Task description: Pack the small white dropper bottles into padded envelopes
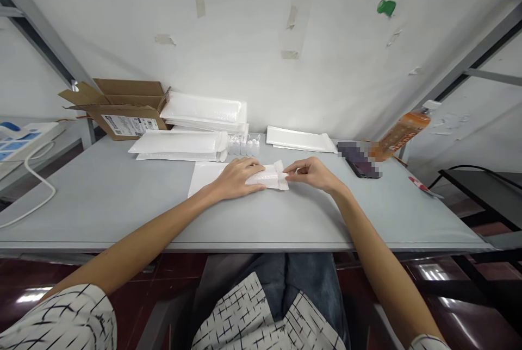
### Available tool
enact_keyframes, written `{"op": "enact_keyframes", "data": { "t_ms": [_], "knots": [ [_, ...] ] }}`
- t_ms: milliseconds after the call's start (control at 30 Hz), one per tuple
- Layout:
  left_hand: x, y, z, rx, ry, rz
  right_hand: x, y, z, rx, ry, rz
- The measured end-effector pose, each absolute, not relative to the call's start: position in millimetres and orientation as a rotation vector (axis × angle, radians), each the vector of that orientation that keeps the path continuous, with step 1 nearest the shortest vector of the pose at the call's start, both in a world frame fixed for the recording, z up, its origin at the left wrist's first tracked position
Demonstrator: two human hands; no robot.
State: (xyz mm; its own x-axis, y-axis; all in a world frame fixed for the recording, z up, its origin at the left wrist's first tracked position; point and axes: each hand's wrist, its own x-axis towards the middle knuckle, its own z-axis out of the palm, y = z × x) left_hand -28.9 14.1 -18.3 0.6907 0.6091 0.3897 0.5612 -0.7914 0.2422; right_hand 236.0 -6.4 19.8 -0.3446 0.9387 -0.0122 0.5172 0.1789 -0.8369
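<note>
A white padded envelope [267, 177], with a bubbly bulge along its middle, lies on the table in front of me. My left hand [238, 179] rests flat over its left part, fingers and thumb stretched along either side of the bulge. At the envelope's right end, my right hand [310, 173] pinches the edge between thumb and index finger. A flat white sheet or envelope [202, 175] sticks out from beneath my left hand; how far it runs under the bulging one is hidden. Several small white bottles [244, 147] stand just behind my left hand.
White padded envelopes are stacked at back left [177, 142], with more behind them [204, 108] beside an open cardboard box [130, 111]. Other flat white envelopes [300, 139] lie by the wall. A phone [361, 161] and orange drink bottle [402, 133] are at right.
</note>
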Motion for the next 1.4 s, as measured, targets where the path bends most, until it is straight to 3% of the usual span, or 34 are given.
{"op": "enact_keyframes", "data": {
  "t_ms": [433, 700, 1100, 1400],
  "knots": [
    [-29, 13, -15, 2.805, 0.964, 0.686, 231, -3, 6, -1.323, -1.972, 0.830],
    [-30, 14, -18, 2.836, 0.940, 0.678, 212, -10, 2, -1.256, -2.060, 1.043],
    [-30, 14, -19, 2.864, 0.937, 0.669, 213, -7, -7, -1.177, -2.046, 1.060],
    [-30, 11, -13, 2.854, 0.876, 0.669, 221, -10, 9, -1.185, -2.130, 1.286]
  ]
}}
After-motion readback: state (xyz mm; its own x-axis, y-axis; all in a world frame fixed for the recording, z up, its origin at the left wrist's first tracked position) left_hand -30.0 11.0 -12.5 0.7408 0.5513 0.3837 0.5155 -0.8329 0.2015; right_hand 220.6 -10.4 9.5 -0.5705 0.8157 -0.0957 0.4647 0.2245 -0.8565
